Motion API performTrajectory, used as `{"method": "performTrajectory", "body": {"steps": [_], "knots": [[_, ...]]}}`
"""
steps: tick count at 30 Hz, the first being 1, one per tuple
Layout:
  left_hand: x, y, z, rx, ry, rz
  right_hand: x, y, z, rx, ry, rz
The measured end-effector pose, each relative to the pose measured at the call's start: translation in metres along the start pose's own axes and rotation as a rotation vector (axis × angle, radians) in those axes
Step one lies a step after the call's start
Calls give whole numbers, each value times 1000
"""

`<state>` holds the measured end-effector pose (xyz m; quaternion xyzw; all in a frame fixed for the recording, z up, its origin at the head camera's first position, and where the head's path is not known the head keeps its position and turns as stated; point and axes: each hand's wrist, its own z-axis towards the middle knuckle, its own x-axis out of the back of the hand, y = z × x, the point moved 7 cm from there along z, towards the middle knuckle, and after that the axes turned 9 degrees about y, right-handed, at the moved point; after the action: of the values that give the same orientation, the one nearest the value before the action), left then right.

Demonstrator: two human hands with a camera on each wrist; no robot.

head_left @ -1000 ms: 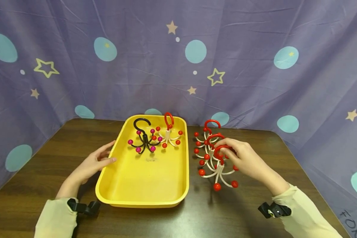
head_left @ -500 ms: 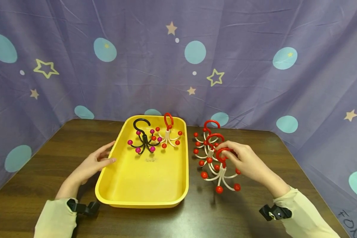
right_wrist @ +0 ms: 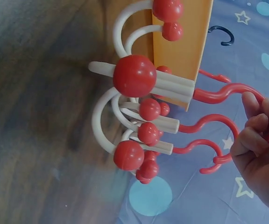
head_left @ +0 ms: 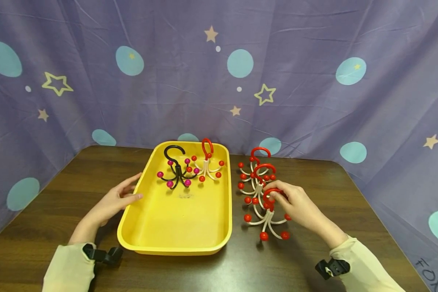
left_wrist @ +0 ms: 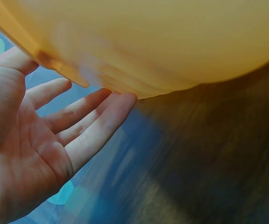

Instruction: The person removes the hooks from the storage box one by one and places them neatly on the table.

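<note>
In the head view, my right hand (head_left: 295,202) pinches the red hook of a multi-arm hook hanger (head_left: 268,217), with curved white arms tipped by red balls. Whether it touches the table cannot be told. Two similar hangers, a middle one (head_left: 258,188) and a far one (head_left: 257,162), stand close behind it. The right wrist view shows thumb and fingers around the red hook (right_wrist: 218,95). My left hand (head_left: 111,202) touches the left rim of a yellow tray (head_left: 175,247). Its fingers (left_wrist: 102,123) lie fairly straight against the outer side in the left wrist view.
Inside the tray stand a black hanger (head_left: 178,170) with magenta balls and a white one (head_left: 206,166) with a red hook. The brown table (head_left: 325,174) runs back to a purple patterned curtain (head_left: 295,121).
The right hand and its hanger shift slightly right, then come back left and lower towards the table. The left hand, tray and the hangers in it keep their places.
</note>
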<state>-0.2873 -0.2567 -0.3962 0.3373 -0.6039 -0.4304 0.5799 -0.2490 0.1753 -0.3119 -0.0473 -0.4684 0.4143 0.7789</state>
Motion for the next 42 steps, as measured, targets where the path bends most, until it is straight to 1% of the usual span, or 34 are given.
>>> {"method": "performTrajectory", "body": {"steps": [7,15,21,24,29,33,37,42], "knots": [[0,-1,0,-9,8,5,-2,2,-2,-14,53,11],[-1,-1,1,-9,-1,-1,-5,-1,-5,17,78,-19],[-1,2,1,-17,-7,-3,-7,-2,-4,45,91,-28],[-1,1,1,-20,-7,-1,-7,-3,-3,43,66,-33],[0,0,1,-19,-6,3,-7,-6,2,37,-16,-45],[0,0,1,-19,-6,8,-7,-8,6,36,-66,-92],[1,0,1,-18,-2,13,-6,-12,13,51,-77,-131],[1,-1,1,-12,-2,11,-6,-19,25,70,-67,-139]]}}
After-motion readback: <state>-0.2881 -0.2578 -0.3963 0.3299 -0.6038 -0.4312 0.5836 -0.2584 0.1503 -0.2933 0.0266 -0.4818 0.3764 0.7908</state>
